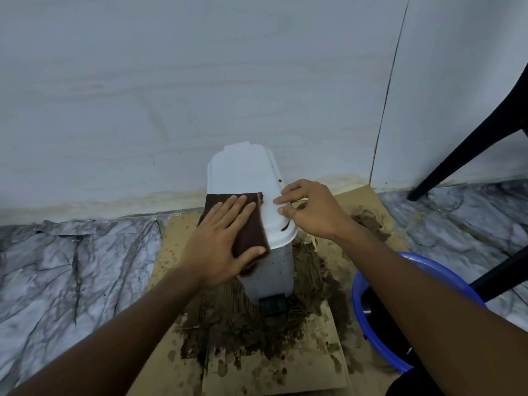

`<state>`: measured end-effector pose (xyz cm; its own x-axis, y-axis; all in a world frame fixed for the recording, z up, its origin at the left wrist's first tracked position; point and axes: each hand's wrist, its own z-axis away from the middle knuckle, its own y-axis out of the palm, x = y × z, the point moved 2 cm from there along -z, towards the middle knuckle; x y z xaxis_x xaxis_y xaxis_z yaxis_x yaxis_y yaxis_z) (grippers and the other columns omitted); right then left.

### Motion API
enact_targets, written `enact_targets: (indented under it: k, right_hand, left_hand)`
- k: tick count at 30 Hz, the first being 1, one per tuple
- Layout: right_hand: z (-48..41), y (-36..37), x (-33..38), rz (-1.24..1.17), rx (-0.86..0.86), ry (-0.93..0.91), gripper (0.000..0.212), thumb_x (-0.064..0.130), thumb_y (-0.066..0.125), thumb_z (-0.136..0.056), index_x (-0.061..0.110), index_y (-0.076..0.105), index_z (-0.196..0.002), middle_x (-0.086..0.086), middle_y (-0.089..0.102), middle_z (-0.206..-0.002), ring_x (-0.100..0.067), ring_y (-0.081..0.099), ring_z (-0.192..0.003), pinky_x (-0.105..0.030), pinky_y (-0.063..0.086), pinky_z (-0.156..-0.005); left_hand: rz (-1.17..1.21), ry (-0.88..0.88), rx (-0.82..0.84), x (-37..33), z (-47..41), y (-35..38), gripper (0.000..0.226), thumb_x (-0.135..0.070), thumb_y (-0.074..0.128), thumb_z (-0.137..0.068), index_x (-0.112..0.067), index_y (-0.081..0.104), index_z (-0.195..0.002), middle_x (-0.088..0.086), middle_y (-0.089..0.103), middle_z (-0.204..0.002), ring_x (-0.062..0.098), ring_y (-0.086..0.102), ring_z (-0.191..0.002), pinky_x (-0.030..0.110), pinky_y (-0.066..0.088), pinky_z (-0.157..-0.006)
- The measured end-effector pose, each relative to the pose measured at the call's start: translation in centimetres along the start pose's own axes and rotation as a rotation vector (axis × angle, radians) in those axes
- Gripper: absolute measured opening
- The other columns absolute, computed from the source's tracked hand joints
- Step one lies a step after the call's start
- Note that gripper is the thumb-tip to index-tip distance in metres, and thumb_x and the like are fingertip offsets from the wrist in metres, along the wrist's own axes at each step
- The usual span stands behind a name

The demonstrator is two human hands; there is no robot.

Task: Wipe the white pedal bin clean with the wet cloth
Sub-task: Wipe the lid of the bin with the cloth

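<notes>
Nearest, at six o'clock, mud-caked cardboard [328,338] lies under the white pedal bin [268,270], its speckled front wall apparently unwiped. At center, the left hand [220,244] presses flat, fingers spread, on the wet cloth [251,221] covering the lid's nine o'clock half. The right hand [308,210], at three o'clock, steadies the rim with loose fingertips. Brown smears remain along that edge; the far lid looks mostly clean.

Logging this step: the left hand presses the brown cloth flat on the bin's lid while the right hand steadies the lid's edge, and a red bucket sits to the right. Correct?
Not quite: the bucket is blue, as the head view shows. The rest stands: the left hand presses the brown cloth flat on the bin's lid while the right hand steadies its edge.
</notes>
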<state>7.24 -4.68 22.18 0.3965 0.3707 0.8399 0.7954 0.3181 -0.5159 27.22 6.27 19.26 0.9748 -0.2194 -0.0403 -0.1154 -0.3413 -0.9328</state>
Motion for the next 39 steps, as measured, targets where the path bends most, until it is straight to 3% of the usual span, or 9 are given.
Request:
enact_targets:
  k: [7, 13, 21, 26, 29, 31, 35, 39]
  right_hand:
    - [0.1, 0.1, -0.2, 0.043, -0.064, -0.009, 0.012, 0.018, 0.075, -0.084, 0.025, 0.077, -0.094, 0.013, 0.061, -0.111, -0.005, 0.06, -0.099, -0.034, 0.055, -0.089]
    - [-0.7, 0.2, -0.6, 0.12, -0.093, -0.034, 0.017, 0.029, 0.077, -0.082, 0.03, 0.076, -0.099, 0.013, 0.061, -0.117, -0.006, 0.055, -0.113, -0.033, 0.047, -0.097]
    - [-1.5, 2.7, 0.7, 0.021, -0.133, -0.073, 0.022, 0.033, 0.076, -0.084, 0.027, 0.076, -0.105, 0.012, 0.06, -0.115, -0.005, 0.057, -0.112, -0.038, 0.055, -0.093]
    - [-1.9, 4.7, 2.5, 0.067, -0.156, -0.064, 0.03, 0.038, 0.075, -0.084, 0.024, 0.075, -0.111, 0.007, 0.061, -0.121, -0.01, 0.055, -0.12, -0.032, 0.047, -0.102]
    - [-1.7, 5.8, 3.6, 0.07, -0.149, -0.035, 0.033, 0.038, 0.074, -0.085, 0.023, 0.073, -0.114, 0.004, 0.058, -0.123, -0.013, 0.053, -0.121, -0.031, 0.044, -0.105]
    - [-1.2, 6.8, 4.1, 0.111, -0.112, -0.041, 0.033, 0.04, 0.075, -0.083, 0.025, 0.072, -0.112, 0.004, 0.055, -0.12, -0.016, 0.052, -0.119, -0.037, 0.045, -0.104]
    - [-0.7, 6.3, 4.2, 0.217, -0.044, -0.023, 0.03, 0.043, 0.078, -0.077, 0.03, 0.07, -0.103, 0.007, 0.049, -0.113, -0.016, 0.053, -0.112, -0.037, 0.046, -0.1]
    - [-2.2, 3.8, 2.6, 0.273, -0.011, -0.049, 0.022, 0.039, 0.079, -0.075, 0.035, 0.071, -0.095, 0.009, 0.053, -0.114, -0.016, 0.048, -0.117, -0.035, 0.043, -0.101]
  left_hand:
    - [0.407, -0.289, -0.082, 0.7, 0.3, 1.0, 0.084, -0.073, 0.043, -0.088, -0.029, 0.026, -0.157, -0.012, 0.011, -0.167, 0.003, -0.002, -0.153, 0.035, 0.007, -0.124]
    - [0.406, -0.216, -0.019, 1.6, -0.6, 1.0, 0.086, -0.076, 0.041, -0.088, -0.028, 0.025, -0.158, -0.013, 0.007, -0.167, 0.0, -0.008, -0.152, 0.034, 0.004, -0.124]
    - [0.427, -0.164, 0.083, 5.9, -0.8, -0.9, 0.086, -0.076, 0.039, -0.087, -0.031, 0.023, -0.158, -0.015, 0.008, -0.166, -0.002, -0.004, -0.151, 0.035, 0.008, -0.125]
    - [0.422, -0.215, 0.102, 8.4, 0.0, -1.5, 0.086, -0.077, 0.036, -0.087, -0.032, 0.02, -0.159, -0.018, 0.003, -0.167, 0.011, 0.012, -0.153, 0.037, 0.022, -0.122]
    - [0.489, -0.263, 0.106, 9.2, 0.4, -2.2, 0.084, -0.077, 0.038, -0.086, -0.038, 0.019, -0.157, -0.023, 0.004, -0.165, 0.005, 0.017, -0.149, 0.031, 0.022, -0.12]
    - [0.502, -0.277, 0.077, 9.2, 1.6, -2.3, 0.079, -0.075, 0.036, -0.086, -0.042, 0.018, -0.156, -0.025, 0.004, -0.164, -0.001, 0.017, -0.145, 0.029, 0.021, -0.119]
    - [0.446, -0.33, 0.075, 7.3, 3.3, -1.4, 0.079, -0.075, 0.033, -0.089, -0.042, 0.014, -0.158, -0.021, -0.001, -0.166, 0.011, 0.013, -0.152, 0.041, 0.023, -0.122]
    - [0.348, -0.344, 0.049, 3.0, 1.8, -0.9, 0.082, -0.074, 0.029, -0.091, -0.032, 0.013, -0.16, -0.01, -0.004, -0.168, 0.011, -0.001, -0.154, 0.037, 0.011, -0.125]
